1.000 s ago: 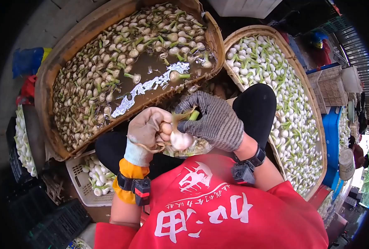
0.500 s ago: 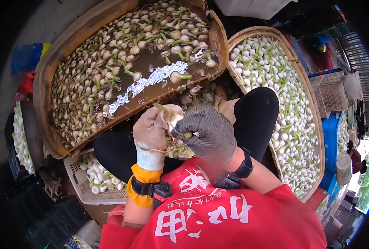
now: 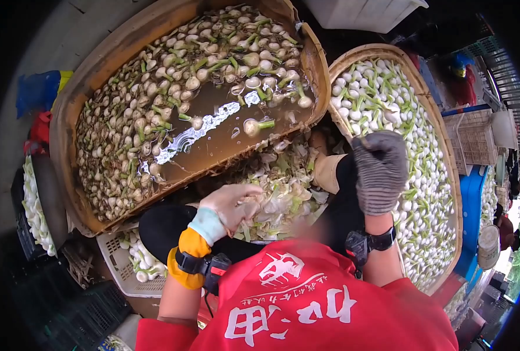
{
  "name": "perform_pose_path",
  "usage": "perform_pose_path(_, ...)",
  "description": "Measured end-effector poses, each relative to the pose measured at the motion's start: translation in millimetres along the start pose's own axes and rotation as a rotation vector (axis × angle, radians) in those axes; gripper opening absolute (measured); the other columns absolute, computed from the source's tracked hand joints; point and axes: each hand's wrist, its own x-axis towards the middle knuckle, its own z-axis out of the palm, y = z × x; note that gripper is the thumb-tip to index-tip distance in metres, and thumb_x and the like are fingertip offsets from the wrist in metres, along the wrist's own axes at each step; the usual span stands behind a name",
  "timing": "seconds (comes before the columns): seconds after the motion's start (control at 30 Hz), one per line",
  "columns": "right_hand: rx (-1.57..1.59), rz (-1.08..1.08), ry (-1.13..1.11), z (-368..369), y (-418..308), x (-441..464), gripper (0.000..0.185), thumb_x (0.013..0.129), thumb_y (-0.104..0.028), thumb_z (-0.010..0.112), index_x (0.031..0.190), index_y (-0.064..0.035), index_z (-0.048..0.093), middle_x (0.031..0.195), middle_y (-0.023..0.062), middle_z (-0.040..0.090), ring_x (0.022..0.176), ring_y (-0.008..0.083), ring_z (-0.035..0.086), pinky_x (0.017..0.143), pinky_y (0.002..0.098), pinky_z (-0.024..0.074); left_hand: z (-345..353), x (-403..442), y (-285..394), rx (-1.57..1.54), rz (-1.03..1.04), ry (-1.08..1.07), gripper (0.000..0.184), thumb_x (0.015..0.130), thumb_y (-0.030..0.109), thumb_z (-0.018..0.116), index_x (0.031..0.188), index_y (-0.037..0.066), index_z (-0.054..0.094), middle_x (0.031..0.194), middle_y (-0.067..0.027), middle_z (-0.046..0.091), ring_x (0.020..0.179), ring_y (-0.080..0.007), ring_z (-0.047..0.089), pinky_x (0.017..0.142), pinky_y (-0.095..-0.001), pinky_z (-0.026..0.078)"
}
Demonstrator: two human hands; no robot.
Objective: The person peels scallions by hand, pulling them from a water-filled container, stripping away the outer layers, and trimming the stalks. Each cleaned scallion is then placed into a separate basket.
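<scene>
My left hand (image 3: 227,206), in a pale glove, is over my lap beside a heap of loose peelings (image 3: 286,196). Its index finger points right, the others bend loosely, and nothing shows in its grasp. A grey striped glove covers my right hand (image 3: 381,171), back up, at the near edge of the right-hand basket (image 3: 337,120). Its fingers are partly bent and look empty. Just beyond the fingertips is a pale, blurred garlic bulb (image 3: 392,113), over many white peeled bulbs with green stems (image 3: 426,213).
A large tub (image 3: 67,137) holds unpeeled garlic bulbs (image 3: 134,126) in murky water. By my left knee stands a white crate (image 3: 116,266) with bulbs in it. A white bin (image 3: 362,13) stands at the back. Woven crates (image 3: 470,137) and a blue container (image 3: 470,216) stand at right.
Both hands were together on a garlic bulb above my lap. They have parted: the right hand moved right to the basket and let the bulb go; the left dropped slightly towards the peelings.
</scene>
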Motion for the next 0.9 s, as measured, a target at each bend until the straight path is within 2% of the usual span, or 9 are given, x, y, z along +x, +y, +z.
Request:
perform_pose_path(0.1,0.012,-0.037,-0.458,21.6,6.1,-15.8,0.016,0.072,-0.005,0.072,0.085,-0.0077,0.063,0.083,0.0089,0.062,0.079,0.0269,0.062,0.072,0.0343,0.0509,-23.4,42.5,6.7,-0.091,0.080,0.130,0.035,0.095,0.036,0.061,0.120,0.012,0.064,0.100,-0.0071,0.068,0.087,-0.0150,0.062,0.077,-0.0274,0.051)
perform_pose_path(0.17,-0.132,-0.022,-0.898,34.6,9.1,-35.2,0.012,0.076,-0.010,0.065,0.088,-0.0102,0.067,0.088,0.0103,0.062,0.087,0.0321,0.062,0.079,0.0415,0.0507,-51.4,96.4,-5.4,0.430,0.384,0.276,0.033,0.094,0.024,0.053,0.122,0.010,0.062,0.088,-0.0084,0.069,0.077,-0.0198,0.064,0.074,-0.0315,0.052)
perform_pose_path(0.2,-0.249,-0.012,-1.147,37.6,6.6,-36.3,0.018,0.075,-0.012,0.065,0.093,-0.0126,0.069,0.095,0.0100,0.063,0.092,0.0328,0.061,0.082,0.0439,0.0497,-62.2,121.7,-3.0,0.422,0.107,0.167,0.037,0.092,0.026,0.055,0.125,0.009,0.060,0.096,-0.0109,0.069,0.086,-0.0228,0.065,0.080,-0.0330,0.051)
perform_pose_path(0.23,-0.250,-0.004,-1.147,39.8,7.1,-39.2,0.018,0.075,-0.012,0.065,0.093,-0.0126,0.069,0.095,0.0100,0.063,0.092,0.0328,0.061,0.082,0.0439,0.0497,-71.2,145.8,-1.0,0.409,-0.166,0.054,0.041,0.091,0.028,0.056,0.127,0.009,0.058,0.105,-0.0134,0.069,0.095,-0.0259,0.066,0.085,-0.0345,0.051)
perform_pose_path(0.37,-0.131,0.057,-1.149,39.5,11.1,-35.4,0.015,0.080,-0.021,0.066,0.089,-0.0105,0.071,0.091,0.0123,0.064,0.089,0.0341,0.062,0.080,0.0439,0.0499,-75.0,235.9,-82.3,0.622,0.007,-0.098,0.059,0.081,0.035,0.066,0.131,0.006,0.054,0.118,-0.0170,0.065,0.107,-0.0272,0.064,0.092,-0.0354,0.049)
perform_pose_path(0.5,-0.175,0.131,-1.134,39.5,8.6,-18.4,0.042,0.088,-0.044,0.062,0.078,-0.0043,0.069,0.080,0.0161,0.064,0.078,0.0365,0.062,0.070,0.0468,0.0493,-62.0,275.9,-138.1,0.473,-0.151,-0.413,0.052,0.076,0.028,0.070,0.119,0.001,0.058,0.095,-0.0095,0.067,0.087,-0.0212,0.063,0.078,-0.0326,0.050)
perform_pose_path(0.6,-0.278,0.088,-1.008,41.7,18.5,-24.9,0.041,0.089,-0.041,0.062,0.075,-0.0032,0.065,0.080,0.0155,0.063,0.079,0.0354,0.063,0.068,0.0463,0.0487,-67.3,241.7,-128.7,-0.461,-0.130,-0.344,0.032,0.087,0.026,0.062,0.106,0.000,0.061,0.084,-0.0057,0.064,0.068,-0.0144,0.056,0.063,-0.0269,0.047)
perform_pose_path(0.77,-0.051,0.176,-0.738,63.2,14.9,-25.4,0.023,0.084,-0.030,0.069,0.089,-0.0077,0.070,0.087,0.0104,0.065,0.081,0.0300,0.063,0.071,0.0400,0.0503,-55.2,113.8,-0.2,-1.359,-0.124,-0.085,0.063,0.096,0.058,0.045,0.115,-0.001,0.058,0.104,-0.0155,0.065,0.077,-0.0203,0.061,0.063,-0.0265,0.053)
perform_pose_path(0.9,-0.072,-0.178,-0.568,72.0,-10.5,-18.2,0.024,0.081,-0.023,0.073,0.102,-0.0125,0.074,0.096,0.0048,0.069,0.086,0.0232,0.065,0.075,0.0331,0.0528,-8.9,43.5,32.2,-1.484,-0.088,0.227,0.070,0.091,0.066,0.048,0.115,0.000,0.058,0.100,-0.0169,0.065,0.077,-0.0264,0.063,0.068,-0.0339,0.057)
